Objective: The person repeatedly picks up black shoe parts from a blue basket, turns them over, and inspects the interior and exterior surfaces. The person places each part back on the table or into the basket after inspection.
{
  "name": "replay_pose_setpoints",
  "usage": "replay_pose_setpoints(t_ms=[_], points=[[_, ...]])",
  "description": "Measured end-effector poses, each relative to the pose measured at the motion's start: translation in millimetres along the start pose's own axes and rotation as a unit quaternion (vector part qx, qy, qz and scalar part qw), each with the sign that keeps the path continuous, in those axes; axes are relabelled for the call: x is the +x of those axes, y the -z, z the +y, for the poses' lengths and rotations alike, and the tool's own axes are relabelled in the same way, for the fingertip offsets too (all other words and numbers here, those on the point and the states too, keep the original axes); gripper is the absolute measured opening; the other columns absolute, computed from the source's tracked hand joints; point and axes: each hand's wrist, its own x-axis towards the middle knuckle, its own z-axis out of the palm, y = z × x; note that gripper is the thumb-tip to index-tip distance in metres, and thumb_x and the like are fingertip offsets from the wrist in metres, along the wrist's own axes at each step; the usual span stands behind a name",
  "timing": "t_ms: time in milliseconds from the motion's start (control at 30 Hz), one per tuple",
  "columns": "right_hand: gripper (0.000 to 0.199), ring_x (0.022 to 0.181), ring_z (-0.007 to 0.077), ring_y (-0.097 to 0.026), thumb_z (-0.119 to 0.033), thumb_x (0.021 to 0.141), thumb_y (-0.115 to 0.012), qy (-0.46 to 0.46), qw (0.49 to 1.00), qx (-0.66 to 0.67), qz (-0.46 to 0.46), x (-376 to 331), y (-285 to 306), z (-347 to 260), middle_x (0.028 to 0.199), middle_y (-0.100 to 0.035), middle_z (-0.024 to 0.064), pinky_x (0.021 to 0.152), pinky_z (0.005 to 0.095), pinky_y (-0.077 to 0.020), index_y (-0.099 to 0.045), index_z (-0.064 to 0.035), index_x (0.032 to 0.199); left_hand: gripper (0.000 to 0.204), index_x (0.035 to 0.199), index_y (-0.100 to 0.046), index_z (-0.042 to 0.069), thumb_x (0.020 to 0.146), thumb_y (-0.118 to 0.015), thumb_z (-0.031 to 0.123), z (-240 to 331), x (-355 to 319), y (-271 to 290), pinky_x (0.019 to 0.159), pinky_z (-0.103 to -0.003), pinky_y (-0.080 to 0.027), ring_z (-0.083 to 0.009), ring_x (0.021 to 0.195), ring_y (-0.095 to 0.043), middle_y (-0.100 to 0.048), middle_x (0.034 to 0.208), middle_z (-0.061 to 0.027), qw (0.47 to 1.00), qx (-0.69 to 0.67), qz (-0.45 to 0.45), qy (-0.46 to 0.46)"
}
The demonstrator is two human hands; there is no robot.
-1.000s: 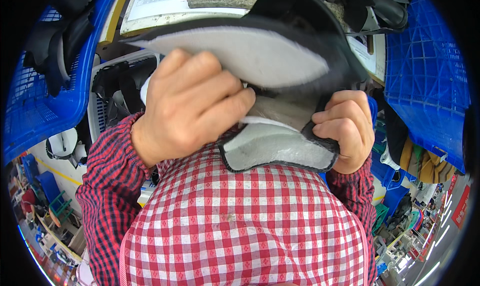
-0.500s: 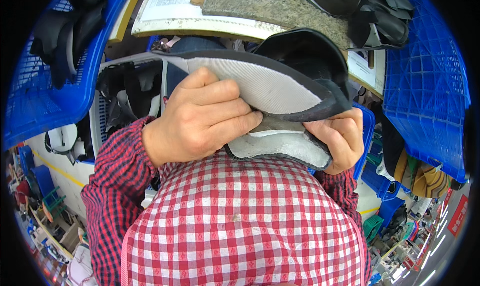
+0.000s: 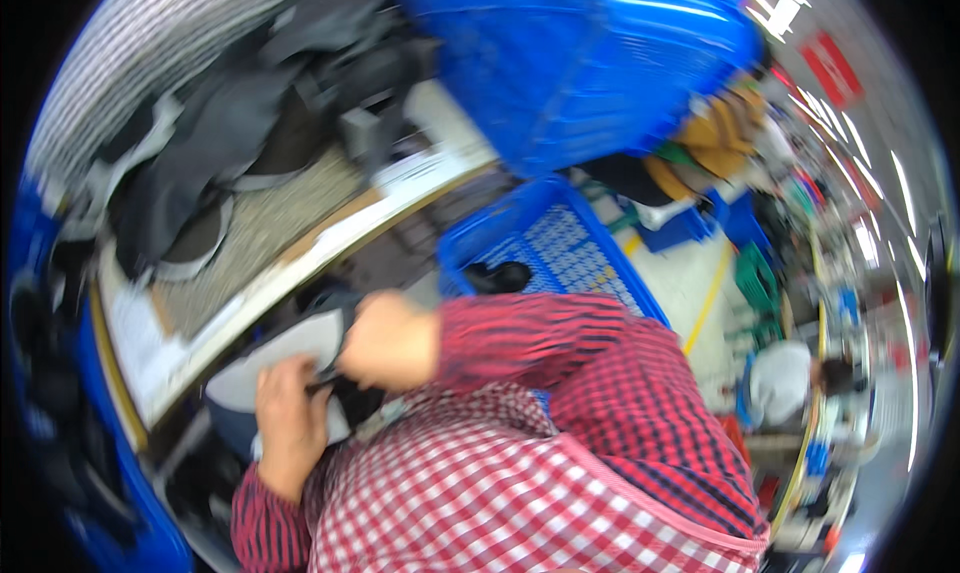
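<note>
The dark piece with the pale lining point(image 3: 300, 341) is held low in front of the apron point(image 3: 450, 473), just beside the near edge of the worktable point(image 3: 270, 313). The left hand point(image 3: 290, 413) pinches it, fingers bent over the lining; the right hand point(image 3: 390, 341), blurred, is curled tight around its right end. Farther off, I see dark cut pieces point(image 3: 215, 158) heaped on the worktable, and to the right a blue basket point(image 3: 625, 273) holding a small black piece point(image 3: 498, 276).

Blurred right hand point(image 3: 392, 341), exact finger positions unclear
</note>
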Motion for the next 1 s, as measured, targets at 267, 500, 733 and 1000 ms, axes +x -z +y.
replay_pose_setpoints(t_ms=[267,500,733,1000], points=[[0.016,0.065,0.0284,-0.072,-0.027,0.081,-0.067,-0.029,0.96,0.004,0.278,21,-96,-22,0.066,-0.069,0.0084,0.054,0.0416,-0.0519,-0.07,-0.0117,0.079,0.048,0.126,-0.055,-0.004,0.08,-0.069,-0.008,17,-10,-5,0.084,-0.048,-0.046,-0.0414,0.093,-0.059,-0.07,0.096,-0.0192,0.999,0.014,-0.047,0.001],[0.013,0.064,0.0309,-0.07,-0.029,0.077,-0.07,0.023,0.962,0.009,0.273,17,-35,-6,0.063,-0.068,0.0079,0.053,0.045,-0.0482,-0.073,-0.0161,0.076,0.034,0.117,-0.066,-0.004,0.087,-0.054,-0.015,17,53,86,0.09,-0.038,-0.053,-0.0265,0.098,-0.068,-0.071,0.104,-0.0134,0.996,-0.008,0.066,0.059],[0.014,0.061,0.0253,-0.071,-0.024,0.068,-0.071,0.037,0.95,-0.067,0.301,48,-40,-14,0.063,-0.069,0.0047,0.05,0.0411,-0.0492,-0.068,-0.0145,0.058,0.029,0.114,-0.067,-0.005,0.087,-0.072,0.005,-43,54,60,0.089,-0.029,-0.051,-0.0169,0.099,-0.065,-0.067,0.107,-0.0042,0.886,-0.301,-0.315,0.16],[0.013,0.074,0.0231,-0.074,-0.023,0.078,-0.07,0.07,0.972,-0.075,0.21,54,-43,-20,0.076,-0.076,0.0023,0.058,0.0403,-0.0523,-0.076,-0.0165,0.069,0.013,0.101,-0.064,-0.007,0.101,-0.053,0.0,-59,-12,-20,0.074,-0.03,-0.046,-0.0176,0.081,-0.057,-0.064,0.089,-0.0108,0.973,-0.19,0.027,0.126]])
